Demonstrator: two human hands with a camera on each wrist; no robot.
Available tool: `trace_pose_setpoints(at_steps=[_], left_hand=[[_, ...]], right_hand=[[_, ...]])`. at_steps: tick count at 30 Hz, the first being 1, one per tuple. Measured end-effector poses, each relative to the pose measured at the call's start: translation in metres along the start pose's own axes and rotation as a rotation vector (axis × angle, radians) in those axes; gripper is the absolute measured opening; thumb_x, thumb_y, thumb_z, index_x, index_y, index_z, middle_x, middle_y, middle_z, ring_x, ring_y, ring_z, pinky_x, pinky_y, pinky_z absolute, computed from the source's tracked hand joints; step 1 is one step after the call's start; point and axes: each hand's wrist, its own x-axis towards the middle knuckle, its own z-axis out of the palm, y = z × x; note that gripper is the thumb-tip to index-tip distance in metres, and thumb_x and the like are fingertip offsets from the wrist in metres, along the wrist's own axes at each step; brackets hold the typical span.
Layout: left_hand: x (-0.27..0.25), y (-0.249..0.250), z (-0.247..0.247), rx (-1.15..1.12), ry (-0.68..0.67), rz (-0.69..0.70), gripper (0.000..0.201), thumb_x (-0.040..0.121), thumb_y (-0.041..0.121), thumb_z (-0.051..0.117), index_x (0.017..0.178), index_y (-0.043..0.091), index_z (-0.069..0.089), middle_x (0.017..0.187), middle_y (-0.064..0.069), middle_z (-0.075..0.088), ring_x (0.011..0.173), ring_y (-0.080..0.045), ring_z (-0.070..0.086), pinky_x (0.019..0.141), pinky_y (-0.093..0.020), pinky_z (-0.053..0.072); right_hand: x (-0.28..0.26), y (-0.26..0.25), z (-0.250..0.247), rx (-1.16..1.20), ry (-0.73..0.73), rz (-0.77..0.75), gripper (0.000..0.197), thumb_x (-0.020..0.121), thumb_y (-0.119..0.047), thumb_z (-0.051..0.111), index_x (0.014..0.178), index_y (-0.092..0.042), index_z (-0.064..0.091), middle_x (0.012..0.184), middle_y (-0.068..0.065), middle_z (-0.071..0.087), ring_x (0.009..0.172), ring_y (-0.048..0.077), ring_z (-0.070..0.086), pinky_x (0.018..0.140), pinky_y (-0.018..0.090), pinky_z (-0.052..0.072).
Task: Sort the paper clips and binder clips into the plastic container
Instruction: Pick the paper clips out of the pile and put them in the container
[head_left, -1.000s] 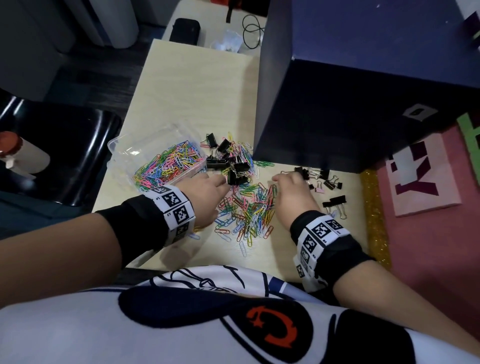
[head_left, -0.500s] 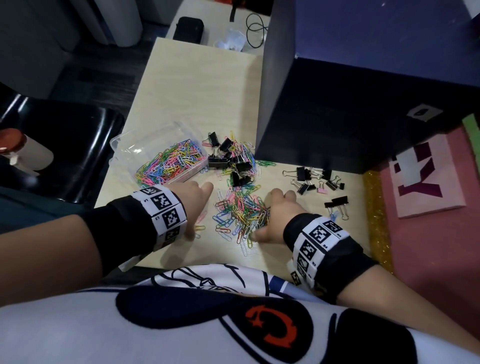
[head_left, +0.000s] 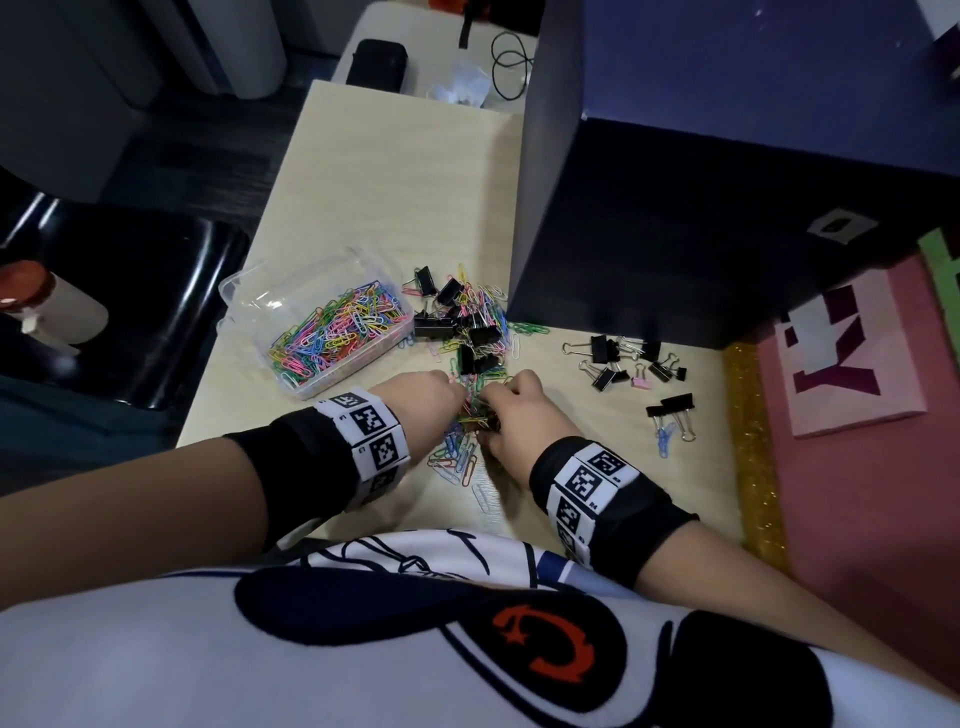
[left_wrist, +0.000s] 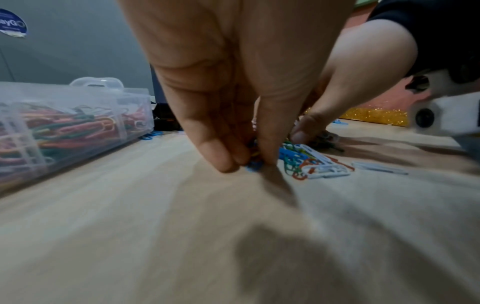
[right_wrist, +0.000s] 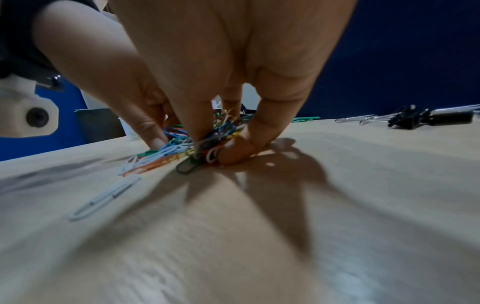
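Note:
A heap of coloured paper clips (head_left: 457, 457) lies near the table's front edge. My left hand (head_left: 431, 400) and right hand (head_left: 514, 415) meet over it, fingers curled down. In the left wrist view my left hand (left_wrist: 246, 158) pinches clips against the table. The right wrist view has my right hand (right_wrist: 215, 148) gripping a bunch of clips (right_wrist: 161, 156) between fingers and thumb. The clear plastic container (head_left: 244, 283), half full of paper clips, stands to the left. Black binder clips (head_left: 467, 332) lie mixed with paper clips just beyond my hands.
A large dark blue box (head_left: 727, 208) stands on the table's right rear. More binder clips (head_left: 618, 358) lie scattered in front of it. A gold glitter strip (head_left: 748, 441) and a pink card (head_left: 852, 364) border the right side. A black chair (head_left: 130, 296) is on the left.
My hands were apart on either side of the paper clip pile. They have drawn in toward each other, raking the clips into a tight heap, and now their fingers curl round it.

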Motion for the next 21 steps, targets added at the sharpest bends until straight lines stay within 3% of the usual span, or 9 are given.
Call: trace_pose_setpoints(at_steps=[3, 9, 14, 21], left_hand=[[0.000, 0.001, -0.001, 0.029, 0.018, 0.003, 0.037, 0.081, 0.006, 0.063, 0.116, 0.010, 0.051, 0.107, -0.010, 0.054, 0.097, -0.029, 0.060, 0.072, -0.032, 0.045], [0.001, -0.004, -0.003, 0.002, 0.119, -0.006, 0.019, 0.087, 0.010, 0.058, 0.106, 0.012, 0.054, 0.098, -0.008, 0.055, 0.091, -0.028, 0.060, 0.069, -0.033, 0.044], [-0.007, -0.016, -0.010, -0.068, 0.189, 0.012, 0.019, 0.094, 0.018, 0.048, 0.109, 0.009, 0.057, 0.107, -0.010, 0.058, 0.099, -0.030, 0.059, 0.077, -0.035, 0.045], [-0.033, -0.060, -0.022, -0.212, 0.324, -0.013, 0.021, 0.093, 0.026, 0.054, 0.109, 0.014, 0.060, 0.112, -0.007, 0.062, 0.105, -0.028, 0.057, 0.087, -0.034, 0.046]], right_hand=[[0.001, 0.002, -0.001, 0.024, 0.010, 0.025, 0.036, 0.083, 0.000, 0.046, 0.117, -0.014, 0.050, 0.110, 0.010, 0.036, 0.086, 0.030, 0.051, 0.080, 0.031, 0.046], [0.005, 0.006, -0.010, 0.031, 0.054, 0.085, 0.036, 0.086, -0.003, 0.050, 0.118, -0.017, 0.058, 0.115, 0.013, 0.050, 0.102, 0.033, 0.056, 0.089, 0.030, 0.044], [0.008, -0.002, -0.026, 0.046, 0.082, 0.107, 0.026, 0.087, -0.012, 0.058, 0.111, -0.021, 0.062, 0.114, 0.008, 0.054, 0.100, 0.026, 0.057, 0.085, 0.025, 0.043], [0.019, -0.031, -0.048, 0.092, 0.085, 0.060, 0.015, 0.085, -0.024, 0.067, 0.100, -0.027, 0.064, 0.099, -0.004, 0.056, 0.089, 0.014, 0.050, 0.073, 0.020, 0.033]])
